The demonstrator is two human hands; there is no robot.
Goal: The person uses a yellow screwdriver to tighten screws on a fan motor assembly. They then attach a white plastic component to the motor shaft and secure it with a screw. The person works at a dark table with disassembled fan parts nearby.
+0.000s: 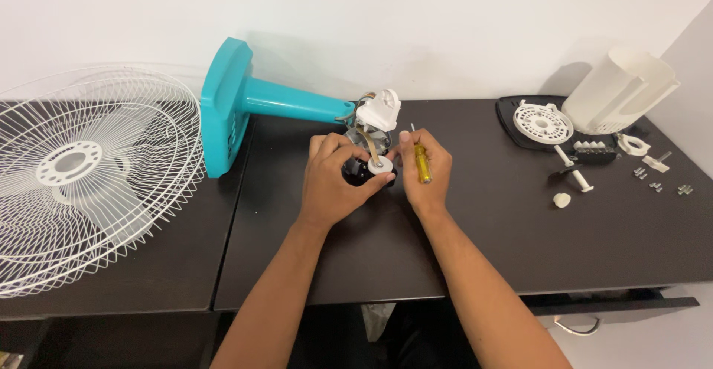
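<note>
A teal fan stand [245, 102] lies on its side on the dark table [520, 235], its base at the left and its neck pointing right. At the neck's end sits the bare black motor [356, 170] with a white switch housing [382, 109] above it. My left hand [334, 180] wraps around the motor and pinches a small white round part [379, 165] on its front. My right hand [425, 172] holds a yellow-handled screwdriver [422, 162] and touches the motor from the right.
A white wire fan guard [82, 176] lies at the left. At the right are a white motor cover [620, 90], a white round grille piece [544, 122] on a black plate, a white knob [562, 200], white pegs and small screws [657, 183]. A drawer handle [575, 328] shows below the table edge.
</note>
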